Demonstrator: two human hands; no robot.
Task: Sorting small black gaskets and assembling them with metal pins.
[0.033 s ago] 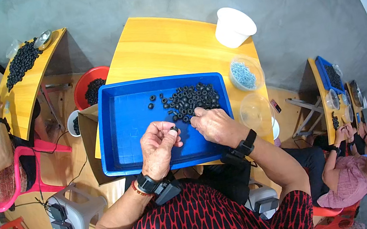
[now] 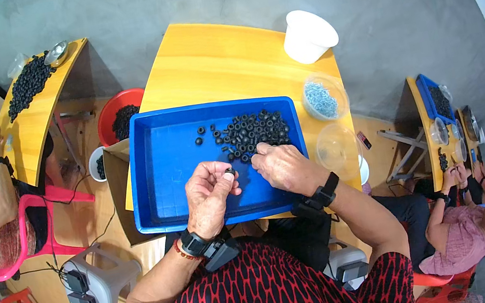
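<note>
Just above the right hand (image 2: 280,167), touching its clenched fingertips, lies the black ring pile (image 2: 254,130); left hand (image 2: 211,192) pinches one ring (image 2: 230,171).

Hidden and unclear parts

The left hand (image 2: 210,195) covers most of the small black ring (image 2: 230,171) at its fingers; the right hand (image 2: 283,167) hides the ring pile's (image 2: 255,130) near edge. Contents of the clear bowl (image 2: 322,99) are too small to identify.
</note>
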